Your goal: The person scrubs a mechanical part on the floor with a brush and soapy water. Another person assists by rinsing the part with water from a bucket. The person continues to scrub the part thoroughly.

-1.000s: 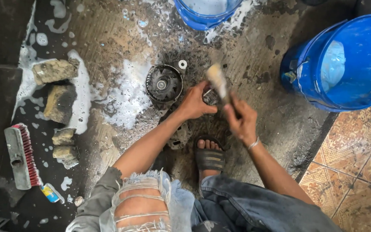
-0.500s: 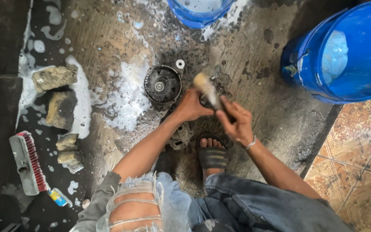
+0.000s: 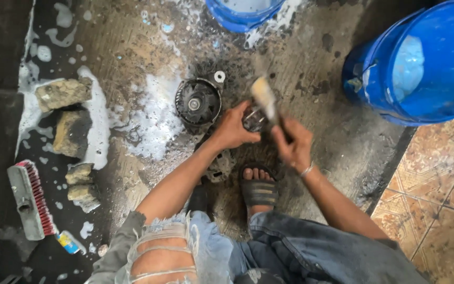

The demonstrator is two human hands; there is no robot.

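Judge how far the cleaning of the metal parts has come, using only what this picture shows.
Done: soapy foam already covers the wet concrete floor beside the round black metal housing.
In hand: the left hand steadies a small dark greasy metal part while the right hand works a pale-bristled paintbrush over it.
Left: the housing looks dark and unrinsed; the big blue plastic bucket stands nearby.

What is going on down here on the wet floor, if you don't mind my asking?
A person squats on a soapy concrete floor. The left hand grips a small dark metal part, and the right hand holds a paintbrush against it. A round black machine housing lies just beside them. Two blue buckets stand nearby, and a scrub brush lies by some stones.
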